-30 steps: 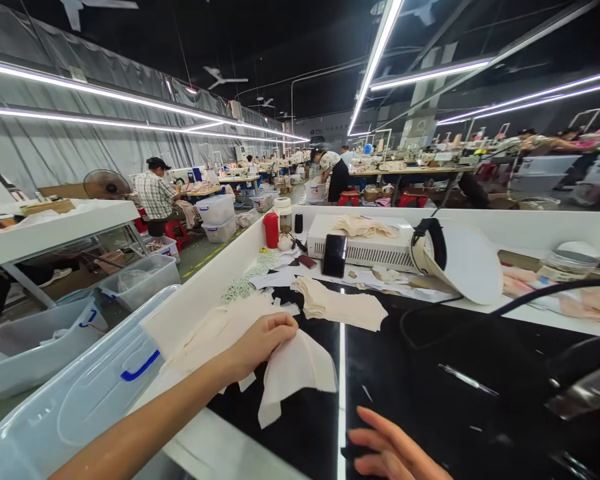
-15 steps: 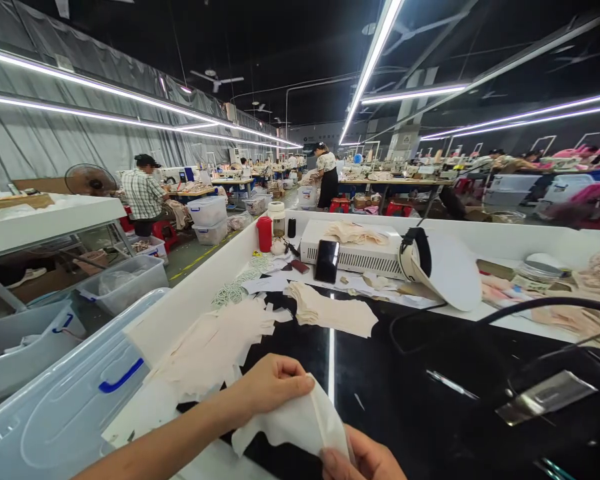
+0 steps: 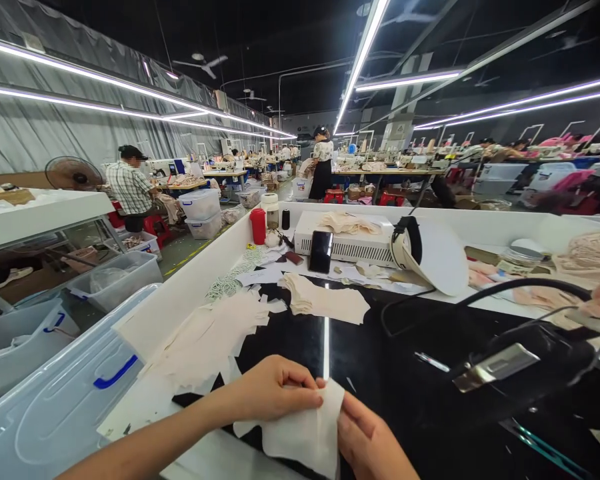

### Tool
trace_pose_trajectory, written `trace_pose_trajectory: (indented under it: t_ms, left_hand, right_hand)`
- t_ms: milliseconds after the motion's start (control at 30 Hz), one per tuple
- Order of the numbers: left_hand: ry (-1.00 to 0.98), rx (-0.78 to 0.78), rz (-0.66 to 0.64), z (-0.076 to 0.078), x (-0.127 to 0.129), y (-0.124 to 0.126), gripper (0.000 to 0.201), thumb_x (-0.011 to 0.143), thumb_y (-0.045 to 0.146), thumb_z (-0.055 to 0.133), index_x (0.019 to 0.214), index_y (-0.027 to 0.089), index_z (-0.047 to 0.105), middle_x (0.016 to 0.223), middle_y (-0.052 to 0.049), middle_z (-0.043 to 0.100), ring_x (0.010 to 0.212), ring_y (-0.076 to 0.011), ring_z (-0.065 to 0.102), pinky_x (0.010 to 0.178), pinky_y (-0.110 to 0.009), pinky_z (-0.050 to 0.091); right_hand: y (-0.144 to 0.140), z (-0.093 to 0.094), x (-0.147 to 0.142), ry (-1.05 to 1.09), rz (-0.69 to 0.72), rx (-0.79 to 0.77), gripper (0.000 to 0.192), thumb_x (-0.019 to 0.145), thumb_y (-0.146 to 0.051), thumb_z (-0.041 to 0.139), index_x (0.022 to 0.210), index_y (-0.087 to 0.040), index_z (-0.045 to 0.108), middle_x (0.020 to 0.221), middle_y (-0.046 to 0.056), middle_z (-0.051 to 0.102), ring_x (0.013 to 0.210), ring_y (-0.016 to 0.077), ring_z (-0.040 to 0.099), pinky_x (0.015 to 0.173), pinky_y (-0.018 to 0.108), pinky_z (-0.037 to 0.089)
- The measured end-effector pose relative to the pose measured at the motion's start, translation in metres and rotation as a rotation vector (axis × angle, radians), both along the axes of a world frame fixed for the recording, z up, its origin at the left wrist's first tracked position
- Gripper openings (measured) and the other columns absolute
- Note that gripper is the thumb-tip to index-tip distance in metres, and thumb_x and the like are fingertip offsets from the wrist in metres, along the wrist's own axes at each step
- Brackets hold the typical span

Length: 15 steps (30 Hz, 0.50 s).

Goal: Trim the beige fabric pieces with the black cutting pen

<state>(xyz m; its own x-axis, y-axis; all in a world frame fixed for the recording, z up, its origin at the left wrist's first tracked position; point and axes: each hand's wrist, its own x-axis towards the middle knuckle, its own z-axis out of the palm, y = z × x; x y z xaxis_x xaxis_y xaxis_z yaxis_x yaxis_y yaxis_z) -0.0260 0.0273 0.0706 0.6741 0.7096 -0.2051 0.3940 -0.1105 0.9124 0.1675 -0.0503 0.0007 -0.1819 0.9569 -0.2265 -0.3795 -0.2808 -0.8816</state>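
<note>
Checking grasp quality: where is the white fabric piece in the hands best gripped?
At its top edge, pinched from above: the white fabric piece is thin and limp, and the left hand and right hand meet there.

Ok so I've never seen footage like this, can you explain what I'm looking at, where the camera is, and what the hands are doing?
The camera sits on a person's head, looking forward and down, so the two bare arms at the bottom are that person's own. The left hand and right hand together pinch a white fabric piece over a shiny black table. On the table lie a loose heap of cream fabric pieces, a neater stack of pieces, and farther back a phone leaning on a white box, and a red bottle. A clear plastic bin stands at the left. Behind is a large workshop with other people at tables.
</note>
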Motion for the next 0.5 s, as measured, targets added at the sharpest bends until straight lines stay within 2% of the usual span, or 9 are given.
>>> trace_pose_trajectory:
  t_ms: [67, 133, 200, 267, 367, 433, 500]
  left_hand:
    - [0.048, 0.045, -0.039, 0.003, -0.001, 0.005, 0.032, 0.09, 0.047, 0.069, 0.088, 0.016, 0.078, 0.065, 0.005, 0.055, 0.058, -0.0084, 0.042, 0.052, -0.02, 0.029]
    - [0.135, 0.189, -0.051, 0.009, -0.005, 0.012, 0.023, 0.093, 0.038, 0.066, 0.091, 0.018, 0.078, 0.072, 0.004, 0.064, 0.065, -0.0101, 0.052, 0.057, -0.019, 0.034]
    - [0.264, 0.452, -0.049, 0.016, -0.012, 0.016, 0.017, 0.097, 0.031, 0.063, 0.093, 0.021, 0.076, 0.08, 0.003, 0.07, 0.073, -0.0126, 0.06, 0.064, -0.021, 0.037]
    - [0.347, 0.742, -0.062, 0.02, -0.022, 0.017, 0.019, 0.103, 0.027, 0.056, 0.099, 0.022, 0.074, 0.089, 0.002, 0.072, 0.08, -0.0147, 0.064, 0.068, -0.023, 0.038]
    - [0.425, 0.997, -0.122, 0.018, -0.039, 0.008, 0.025, 0.108, 0.023, 0.046, 0.101, 0.022, 0.07, 0.096, -0.001, 0.071, 0.083, -0.0159, 0.066, 0.064, -0.025, 0.038]
    - [0.483, 1.013, -0.202, 0.01, -0.048, -0.001, 0.021, 0.107, 0.029, 0.054, 0.092, 0.022, 0.069, 0.089, 0.0, 0.069, 0.077, -0.0161, 0.065, 0.059, -0.026, 0.036]
    - [0.532, 0.962, -0.266, -0.001, -0.054, -0.009, 0.024, 0.102, 0.035, 0.065, 0.082, 0.021, 0.066, 0.078, 0.002, 0.066, 0.069, -0.0162, 0.063, 0.055, -0.028, 0.034]
  right_hand:
    - [0.01, 0.005, 0.002, -0.021, -0.155, -0.019, 0.058, 0.066, -0.065, 0.085, 0.099, -0.018, 0.08, 0.082, 0.008, 0.074, 0.076, 0.0235, 0.066, 0.075, 0.038, 0.053]
    - [0.019, 0.011, 0.009, -0.077, -0.256, 0.002, 0.05, 0.066, -0.06, 0.089, 0.091, -0.018, 0.08, 0.074, 0.003, 0.069, 0.066, 0.0162, 0.057, 0.063, 0.029, 0.048]
    - [0.024, 0.018, 0.018, -0.12, -0.297, 0.018, 0.044, 0.066, -0.055, 0.091, 0.091, -0.02, 0.081, 0.07, -0.001, 0.065, 0.063, 0.0122, 0.051, 0.058, 0.024, 0.043]
    - [0.023, 0.026, 0.029, -0.232, -0.305, 0.053, 0.038, 0.069, -0.053, 0.09, 0.091, -0.023, 0.081, 0.072, -0.001, 0.068, 0.067, 0.0129, 0.055, 0.062, 0.022, 0.045]
    - [0.014, 0.028, 0.04, -0.538, -0.217, 0.237, 0.029, 0.081, -0.054, 0.079, 0.087, -0.026, 0.082, 0.089, 0.002, 0.078, 0.084, 0.0202, 0.069, 0.074, 0.026, 0.053]
    - [0.003, 0.019, 0.043, -0.698, -0.096, 0.418, 0.022, 0.091, -0.049, 0.071, 0.091, -0.03, 0.082, 0.096, 0.002, 0.08, 0.09, 0.0215, 0.073, 0.08, 0.027, 0.056]
    - [-0.008, 0.004, 0.043, -0.793, 0.003, 0.608, 0.017, 0.099, -0.038, 0.064, 0.098, -0.032, 0.08, 0.098, 0.0, 0.08, 0.091, 0.0189, 0.074, 0.081, 0.026, 0.058]
